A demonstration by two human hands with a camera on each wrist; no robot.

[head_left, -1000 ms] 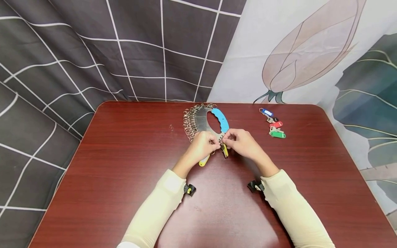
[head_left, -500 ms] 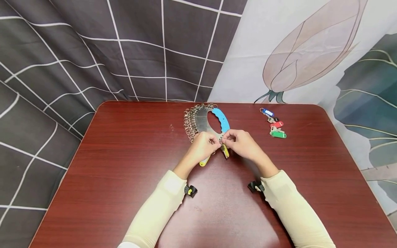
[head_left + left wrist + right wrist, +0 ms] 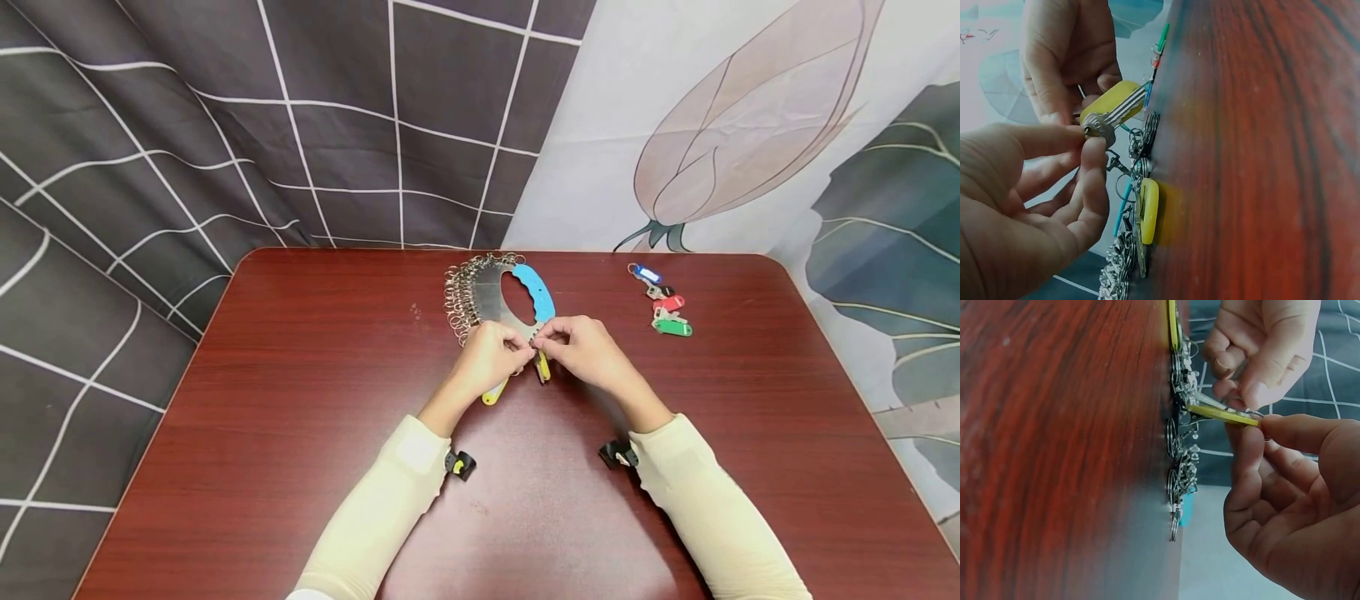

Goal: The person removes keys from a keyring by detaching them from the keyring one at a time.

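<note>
In the left wrist view, my left hand (image 3: 1029, 181) pinches the bow of a silver key (image 3: 1125, 109) between thumb and forefinger. A yellow key tag (image 3: 1225, 415) hangs with this key, and my right hand (image 3: 1304, 487) pinches its ring end between thumb and forefinger. Both hands meet just in front of the curved metal key holder (image 3: 491, 292), which has a blue handle (image 3: 534, 292) and many small clips and rings (image 3: 456, 300) along its outer edge. A second yellow tag (image 3: 1149, 211) with a key lies by the left hand. The ring between the fingertips is mostly hidden.
Keys with a blue tag (image 3: 647, 273), a black tag, a red tag (image 3: 670, 303) and a green tag (image 3: 672, 328) lie at the table's back right. The reddish-brown table (image 3: 262, 417) ends at a grey checked curtain (image 3: 337, 150) behind.
Both hands stay in nearly the same place, with only slight finger movement. The hanging yellow tag and key have swung a little. The holder and the other keys lie as before.
</note>
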